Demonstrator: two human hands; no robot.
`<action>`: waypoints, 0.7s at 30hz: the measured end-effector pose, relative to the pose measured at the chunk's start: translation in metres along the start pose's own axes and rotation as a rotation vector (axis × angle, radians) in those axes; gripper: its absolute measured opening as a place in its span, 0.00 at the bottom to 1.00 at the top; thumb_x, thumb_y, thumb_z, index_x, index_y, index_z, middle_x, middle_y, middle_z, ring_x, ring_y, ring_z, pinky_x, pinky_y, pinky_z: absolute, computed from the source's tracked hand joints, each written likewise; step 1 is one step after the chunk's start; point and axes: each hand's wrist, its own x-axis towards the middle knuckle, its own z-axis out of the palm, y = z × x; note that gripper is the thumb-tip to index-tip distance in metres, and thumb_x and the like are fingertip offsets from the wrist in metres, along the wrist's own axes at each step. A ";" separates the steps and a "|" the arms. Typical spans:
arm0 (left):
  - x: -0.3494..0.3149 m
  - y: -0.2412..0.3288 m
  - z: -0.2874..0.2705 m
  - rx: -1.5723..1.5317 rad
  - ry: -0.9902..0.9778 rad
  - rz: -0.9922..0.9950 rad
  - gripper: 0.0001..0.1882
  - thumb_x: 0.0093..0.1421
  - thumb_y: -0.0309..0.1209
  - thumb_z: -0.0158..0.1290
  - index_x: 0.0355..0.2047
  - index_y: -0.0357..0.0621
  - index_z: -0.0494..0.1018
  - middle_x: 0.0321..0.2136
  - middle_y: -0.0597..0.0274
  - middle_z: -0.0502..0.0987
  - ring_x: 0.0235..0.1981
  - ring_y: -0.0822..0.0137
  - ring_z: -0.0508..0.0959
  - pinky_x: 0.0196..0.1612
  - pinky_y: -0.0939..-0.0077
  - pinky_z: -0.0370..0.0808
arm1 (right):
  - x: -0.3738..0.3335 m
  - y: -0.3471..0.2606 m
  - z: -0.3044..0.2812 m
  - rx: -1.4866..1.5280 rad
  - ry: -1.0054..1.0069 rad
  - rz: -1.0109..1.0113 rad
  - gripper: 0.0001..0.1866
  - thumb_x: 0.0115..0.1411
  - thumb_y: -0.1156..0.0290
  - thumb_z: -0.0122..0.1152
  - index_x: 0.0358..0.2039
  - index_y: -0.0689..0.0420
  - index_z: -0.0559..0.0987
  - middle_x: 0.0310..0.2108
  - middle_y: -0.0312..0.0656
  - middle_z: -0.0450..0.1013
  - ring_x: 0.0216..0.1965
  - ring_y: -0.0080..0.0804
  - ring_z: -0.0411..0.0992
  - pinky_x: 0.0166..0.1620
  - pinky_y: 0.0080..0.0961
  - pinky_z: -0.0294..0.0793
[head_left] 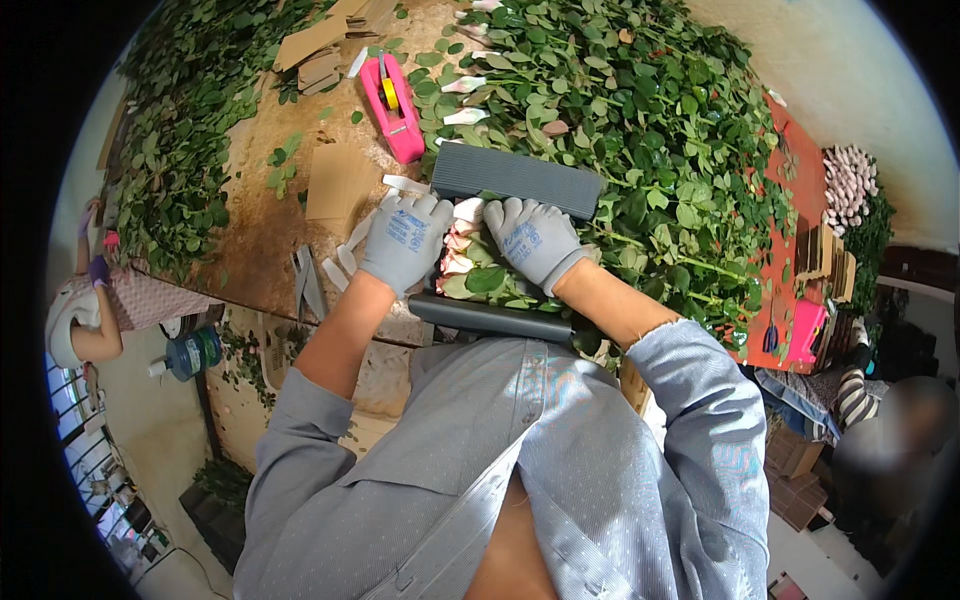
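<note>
Pale pink roses [457, 262] lie in a row between the two dark grey ribbed walls of a trough-like holder [515, 180], heads to the left and leafy stems to the right. My left hand [405, 240], in a grey glove, is at the flower-head end, its bent fingers against the uppermost rose [468, 211]. From the other side my right hand [535, 242], gloved alike, curls its fingers at the same rose, just below the holder's far wall. The holder's near wall [490, 317] runs along my waist. My palms hide the exact grip.
Beyond the holder stands a pink tape dispenser [393, 108]. Cardboard sheets [337, 182] and pale strips [309, 282] lie on the left. Leafy rose stems [620, 110] cover the table's far and right side. Other people work at both edges, one near a blue water bottle [193, 353].
</note>
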 end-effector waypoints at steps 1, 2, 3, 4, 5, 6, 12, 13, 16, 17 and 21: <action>0.000 0.000 -0.003 -0.003 0.003 0.019 0.12 0.56 0.28 0.55 0.42 0.45 0.77 0.31 0.57 0.77 0.34 0.53 0.79 0.38 0.58 0.77 | 0.001 0.000 0.003 -0.003 0.001 -0.006 0.07 0.65 0.68 0.53 0.41 0.55 0.75 0.28 0.42 0.73 0.26 0.36 0.79 0.24 0.33 0.78; -0.001 -0.001 -0.006 -0.006 0.007 0.038 0.13 0.56 0.27 0.55 0.42 0.45 0.77 0.31 0.57 0.77 0.34 0.53 0.79 0.38 0.58 0.77 | 0.001 0.001 0.005 -0.006 0.003 -0.012 0.08 0.65 0.68 0.53 0.41 0.55 0.75 0.27 0.41 0.73 0.26 0.35 0.79 0.24 0.33 0.78; -0.001 -0.003 -0.010 -0.033 -0.003 0.040 0.13 0.55 0.27 0.55 0.42 0.45 0.77 0.31 0.57 0.77 0.34 0.53 0.79 0.38 0.57 0.76 | 0.001 0.002 0.007 0.004 0.007 -0.017 0.08 0.65 0.68 0.53 0.41 0.55 0.75 0.27 0.42 0.73 0.26 0.36 0.79 0.24 0.33 0.78; -0.003 -0.006 -0.014 -0.059 -0.013 0.040 0.13 0.55 0.27 0.55 0.42 0.45 0.77 0.31 0.56 0.77 0.34 0.52 0.79 0.38 0.56 0.76 | 0.001 0.003 0.005 0.014 0.012 -0.024 0.08 0.65 0.68 0.53 0.42 0.56 0.74 0.27 0.42 0.73 0.25 0.36 0.79 0.24 0.33 0.78; -0.007 -0.010 -0.018 -0.085 -0.023 0.038 0.13 0.54 0.27 0.54 0.42 0.45 0.77 0.30 0.56 0.77 0.34 0.51 0.79 0.39 0.55 0.76 | 0.002 0.004 0.005 0.024 0.017 -0.033 0.08 0.65 0.68 0.53 0.42 0.56 0.74 0.27 0.42 0.73 0.25 0.36 0.79 0.24 0.34 0.79; -0.013 -0.018 -0.019 -0.070 -0.026 -0.004 0.12 0.55 0.28 0.55 0.41 0.45 0.77 0.30 0.55 0.77 0.34 0.50 0.79 0.39 0.54 0.76 | 0.002 0.003 0.008 0.017 0.009 -0.027 0.08 0.65 0.68 0.53 0.42 0.56 0.74 0.27 0.42 0.73 0.25 0.36 0.79 0.24 0.34 0.79; -0.045 -0.054 -0.056 -0.021 -0.158 -0.450 0.11 0.63 0.36 0.55 0.35 0.40 0.78 0.31 0.49 0.80 0.37 0.45 0.80 0.41 0.54 0.76 | 0.001 0.005 0.005 -0.076 -0.007 -0.063 0.11 0.64 0.67 0.53 0.44 0.57 0.73 0.27 0.41 0.74 0.24 0.35 0.79 0.23 0.33 0.78; -0.046 -0.050 -0.063 -0.061 -0.217 -0.471 0.12 0.64 0.37 0.56 0.34 0.40 0.78 0.32 0.48 0.81 0.37 0.45 0.80 0.41 0.54 0.76 | 0.001 0.005 0.002 -0.083 -0.013 -0.083 0.12 0.64 0.68 0.53 0.46 0.59 0.73 0.27 0.42 0.75 0.24 0.35 0.79 0.24 0.32 0.78; -0.041 -0.039 -0.054 -0.400 -0.295 -0.537 0.16 0.63 0.39 0.58 0.44 0.41 0.80 0.37 0.47 0.82 0.41 0.50 0.82 0.45 0.59 0.78 | 0.004 -0.001 -0.004 -0.133 -0.020 -0.106 0.15 0.64 0.68 0.53 0.48 0.63 0.74 0.28 0.44 0.77 0.24 0.34 0.79 0.25 0.31 0.76; -0.038 -0.031 -0.045 -0.530 -0.260 -0.543 0.18 0.62 0.39 0.58 0.47 0.42 0.80 0.40 0.48 0.82 0.42 0.51 0.83 0.47 0.60 0.78 | 0.003 -0.005 -0.005 -0.156 -0.026 -0.105 0.15 0.64 0.68 0.53 0.48 0.64 0.74 0.28 0.45 0.78 0.24 0.34 0.79 0.26 0.30 0.76; -0.020 -0.006 -0.015 -0.768 -0.152 -0.514 0.24 0.62 0.35 0.61 0.55 0.37 0.77 0.45 0.51 0.81 0.47 0.61 0.82 0.51 0.69 0.77 | 0.010 -0.025 -0.009 -0.187 -0.108 -0.023 0.14 0.66 0.66 0.53 0.45 0.62 0.77 0.29 0.44 0.79 0.26 0.34 0.79 0.27 0.31 0.72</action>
